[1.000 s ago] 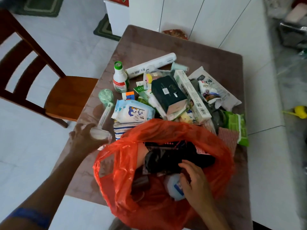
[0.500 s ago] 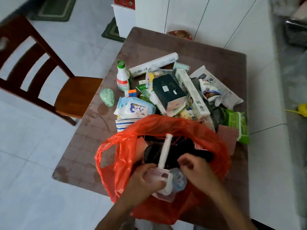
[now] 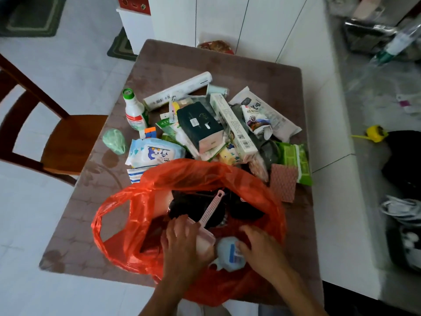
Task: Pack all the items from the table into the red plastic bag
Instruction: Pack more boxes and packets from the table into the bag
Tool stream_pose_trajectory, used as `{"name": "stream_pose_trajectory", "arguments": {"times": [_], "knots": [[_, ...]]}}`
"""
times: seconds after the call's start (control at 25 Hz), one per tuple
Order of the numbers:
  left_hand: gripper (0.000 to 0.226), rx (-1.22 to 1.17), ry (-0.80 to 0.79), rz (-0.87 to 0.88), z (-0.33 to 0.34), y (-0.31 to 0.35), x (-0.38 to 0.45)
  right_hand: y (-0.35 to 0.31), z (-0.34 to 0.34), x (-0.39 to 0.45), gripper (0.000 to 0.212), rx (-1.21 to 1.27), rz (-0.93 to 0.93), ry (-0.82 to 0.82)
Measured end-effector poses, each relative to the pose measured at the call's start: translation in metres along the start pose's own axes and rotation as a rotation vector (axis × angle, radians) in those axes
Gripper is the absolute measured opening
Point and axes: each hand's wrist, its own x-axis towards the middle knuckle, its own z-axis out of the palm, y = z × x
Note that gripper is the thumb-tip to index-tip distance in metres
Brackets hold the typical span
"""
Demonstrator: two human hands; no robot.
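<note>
The red plastic bag [image 3: 205, 173] stands open at the near edge of the brown table [image 3: 182, 62]. Inside lie dark items, a pink scoop [image 3: 211, 209] with its handle pointing away from me, and a white tub with a blue label [image 3: 229, 254]. My left hand [image 3: 182, 242] lies on the scoop's bowl with fingers spread flat. The fingers of my right hand [image 3: 262, 247] touch the tub, loosely. Behind the bag is a pile: a wet-wipes pack [image 3: 155, 153], a dark green box [image 3: 198, 124], a long white box [image 3: 234, 128], a white bottle [image 3: 134, 110] and a white tube [image 3: 177, 92].
A green lump [image 3: 114, 137] lies alone at the table's left. A green pack [image 3: 293, 160] and a patterned red cloth [image 3: 283, 183] sit right of the bag. A wooden chair [image 3: 68, 137] stands left of the table and a white counter [image 3: 337, 179] on the right.
My left hand took the pink scoop from the table's left side and brought it into the bag. The scoop now lies lower, under my flat hand. My right hand stayed inside the bag.
</note>
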Motion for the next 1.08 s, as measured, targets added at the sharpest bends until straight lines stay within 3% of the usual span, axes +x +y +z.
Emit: {"name": "stream_pose_trajectory", "arguments": {"times": [0.12, 0.2, 0.24, 0.32, 0.36, 0.44, 0.52, 0.6, 0.68, 0.8, 0.88, 0.96, 1.04, 1.08], "knots": [[0.08, 0.167, -0.062, 0.138, 0.021, -0.014, 0.001, -0.003, -0.034, 0.006, 0.011, 0.328, 0.016, 0.422], [0.091, 0.127, -0.059, 0.158, 0.02, -0.022, 0.004, 0.023, -0.061, 0.032, 0.014, 0.527, 0.272, 0.693], [0.092, 0.109, -0.043, 0.181, 0.015, -0.024, 0.005, 0.04, -0.069, 0.049, 0.025, 0.59, 0.433, 0.747], [0.078, 0.039, 0.027, 0.261, 0.004, -0.026, 0.003, 0.077, -0.068, 0.084, 0.054, 0.644, 0.665, 0.619], [0.065, -0.005, 0.071, 0.302, -0.005, -0.025, 0.001, 0.089, -0.063, 0.096, 0.057, 0.627, 0.726, 0.512], [0.042, -0.055, 0.191, 0.349, -0.031, -0.023, 0.001, 0.099, -0.046, 0.102, 0.039, 0.574, 0.755, 0.369], [0.027, -0.048, 0.361, 0.369, -0.061, -0.021, 0.013, 0.105, -0.036, 0.1, 0.031, 0.612, 0.726, 0.408], [0.018, -0.031, 0.489, 0.378, -0.088, -0.022, 0.031, 0.104, -0.029, 0.09, 0.043, 0.706, 0.677, 0.442], [0.022, 0.061, 0.477, 0.354, -0.1, -0.03, 0.05, 0.1, -0.032, 0.085, 0.035, 0.673, 0.591, 0.427], [0.053, 0.332, 0.263, 0.198, -0.097, -0.045, 0.066, 0.099, -0.039, 0.098, 0.019, 0.663, 0.546, 0.382], [0.057, 0.292, 0.137, 0.215, -0.096, -0.059, 0.07, 0.099, -0.038, 0.108, 0.013, 0.709, 0.638, 0.421], [0.04, 0.192, 0.128, 0.339, -0.1, -0.07, 0.068, 0.093, -0.049, 0.096, 0.017, 0.732, 0.651, 0.622], [0.039, -0.102, 0.168, 0.274, -0.11, -0.072, 0.065, 0.07, -0.067, 0.059, 0.026, 0.858, 0.511, 0.875], [0.039, -0.338, 0.209, 0.157, -0.117, -0.068, 0.072, 0.053, -0.072, 0.041, 0.03, 0.905, 0.39, 0.891]]}}
